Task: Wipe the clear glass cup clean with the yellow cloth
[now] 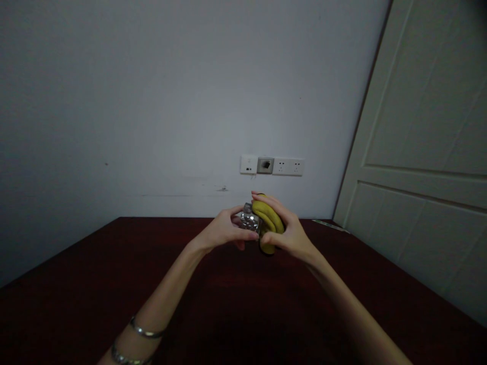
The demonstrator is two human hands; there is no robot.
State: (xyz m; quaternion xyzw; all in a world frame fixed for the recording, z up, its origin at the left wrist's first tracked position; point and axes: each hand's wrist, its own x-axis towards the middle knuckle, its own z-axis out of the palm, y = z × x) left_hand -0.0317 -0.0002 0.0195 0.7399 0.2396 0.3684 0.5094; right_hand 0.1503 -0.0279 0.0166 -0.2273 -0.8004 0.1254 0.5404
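Note:
My left hand (222, 229) is closed around a small clear bottle (249, 222) with a faceted, shiny surface, thumb in front and fingers mostly behind. A folded yellow cloth (271, 217) with dark edging is gripped in my right hand (292, 234), its fingers over the top and the thumb below. The cloth meets the right side of the bottle and hides part of it. Both hands are close together above the dark red table (228, 304). Two silver bangles circle my left forearm.
Behind the table stands a pale wall (171, 101) with a row of switches and sockets (288, 167). At the right is a white panelled door (429, 152). A thin flat strip (330, 225) lies near the table's back right corner.

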